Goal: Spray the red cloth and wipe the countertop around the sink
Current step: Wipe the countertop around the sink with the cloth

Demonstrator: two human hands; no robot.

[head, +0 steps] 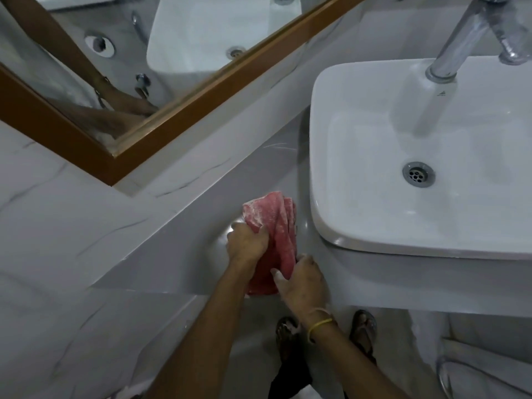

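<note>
Both hands grip the bunched red cloth (275, 240) on the grey worktop (184, 254) just left of the white sink (325, 214), left hand (249, 243) farther, right hand (300, 279) nearer, so wiping seems underway, and next comes sweeping it along the sink's edge.

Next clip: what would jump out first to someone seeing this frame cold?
The red cloth stands out against the grey countertop, bunched between the left hand and right hand just left of the white sink. The chrome faucet rises at top right. A wood-framed mirror slants across the upper left.
</note>
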